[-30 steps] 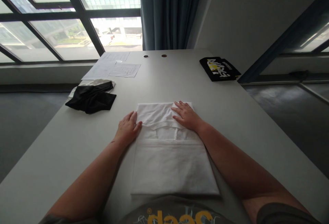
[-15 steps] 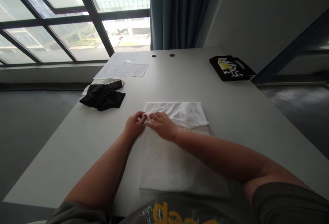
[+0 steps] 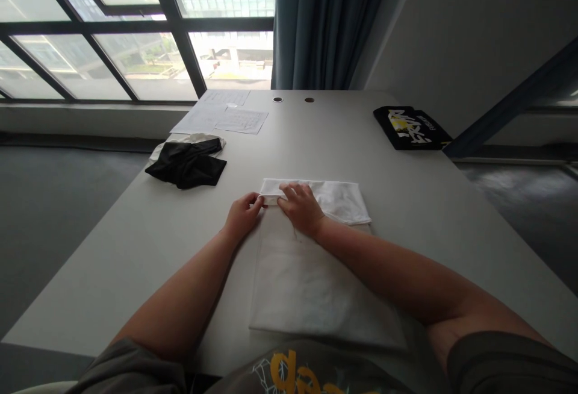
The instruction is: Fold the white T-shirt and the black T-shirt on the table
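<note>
A folded white cloth (image 3: 311,279) lies on the table in front of me, its far end turned over into a brighter flap (image 3: 345,201). My left hand (image 3: 242,216) is closed at the flap's left corner, pinching a narrow rolled edge between thumb and fingers. Just to the right, my right hand (image 3: 301,207) rests over the same flap, thumb at the narrow edge and fingers bent across the fabric. A short strip of the edge shows between both hands. My right palm and wrist hide the middle of the fold.
A black cloth (image 3: 187,164) lies crumpled over a white one (image 3: 159,152) at the table's left edge. Paper sheets (image 3: 241,121) are behind it. A black printed folded item (image 3: 410,129) sits at the far right. The white table (image 3: 316,147) reaches toward the window and curtain (image 3: 325,26).
My right hand has slid right along the flap's edge, away from my left hand, exposing a narrow strip. My left hand keeps its pinch at the corner. The view has shifted slightly.
</note>
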A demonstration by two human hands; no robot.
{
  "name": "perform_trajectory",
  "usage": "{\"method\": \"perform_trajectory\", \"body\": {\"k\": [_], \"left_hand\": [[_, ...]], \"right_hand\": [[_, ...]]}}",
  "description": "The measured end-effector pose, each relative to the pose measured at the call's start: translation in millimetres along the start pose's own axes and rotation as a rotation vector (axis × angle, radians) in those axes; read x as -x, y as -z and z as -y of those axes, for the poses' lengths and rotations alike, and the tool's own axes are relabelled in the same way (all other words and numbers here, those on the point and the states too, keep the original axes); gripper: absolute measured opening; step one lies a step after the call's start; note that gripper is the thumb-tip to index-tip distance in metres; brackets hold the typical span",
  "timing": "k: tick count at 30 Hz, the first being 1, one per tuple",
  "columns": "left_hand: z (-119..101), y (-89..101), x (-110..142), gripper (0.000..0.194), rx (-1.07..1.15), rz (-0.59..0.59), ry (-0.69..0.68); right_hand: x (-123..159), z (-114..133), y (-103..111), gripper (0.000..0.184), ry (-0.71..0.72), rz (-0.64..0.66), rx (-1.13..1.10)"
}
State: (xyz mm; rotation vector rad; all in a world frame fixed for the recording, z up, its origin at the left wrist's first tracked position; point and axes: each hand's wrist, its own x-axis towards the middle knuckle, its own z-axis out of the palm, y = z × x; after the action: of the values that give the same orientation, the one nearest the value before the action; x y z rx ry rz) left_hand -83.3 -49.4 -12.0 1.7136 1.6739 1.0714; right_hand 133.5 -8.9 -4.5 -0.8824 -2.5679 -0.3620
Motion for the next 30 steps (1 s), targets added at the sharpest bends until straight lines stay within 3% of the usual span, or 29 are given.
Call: {"method": "perform_trajectory", "body": {"k": [3, 7, 11, 14, 17, 19, 24, 30], "left_hand": [[-0.7, -2.1, 2.3, 0.027, -0.143, -0.052, -0.071], [-5.7, -1.4, 9.5, 0.010, -0.348, -0.117, -0.268], [-8.8, 2.6, 12.0, 0.009, -0.418, 0.031, -0.390], [-3.1, 2.4, -0.7, 0.022, -0.384, 0.062, -0.364], [10.0, -0.8, -26.1, 0.030, -0.405, -0.002, -0.313], [19.9, -1.8, -45.7, 0.035, -0.404, 0.014, -0.331], [35.2, 2.2, -83.7, 0.023, -0.304, 0.111, -0.367], [35.3, 2.5, -95.4, 0.023, -0.357, 0.145, -0.354]], "right_hand": [[-1.3, -5.0, 6.4, 0.023, 0.041, -0.015, -0.028], [2.7, -12.4, 14.8, 0.023, 0.140, -0.037, -0.014], [12.4, -17.3, 11.5, 0.019, 0.214, 0.053, -0.035], [18.7, -19.0, 5.2, 0.018, 0.220, 0.058, -0.090], [21.4, -20.5, 1.5, 0.019, 0.203, -0.031, -0.111], [21.9, -21.7, 0.4, 0.018, 0.219, -0.081, -0.114], [24.1, -23.8, -4.0, 0.017, 0.266, -0.135, -0.179], [21.5, -23.2, -6.6, 0.018, 0.265, -0.064, -0.282]]}}
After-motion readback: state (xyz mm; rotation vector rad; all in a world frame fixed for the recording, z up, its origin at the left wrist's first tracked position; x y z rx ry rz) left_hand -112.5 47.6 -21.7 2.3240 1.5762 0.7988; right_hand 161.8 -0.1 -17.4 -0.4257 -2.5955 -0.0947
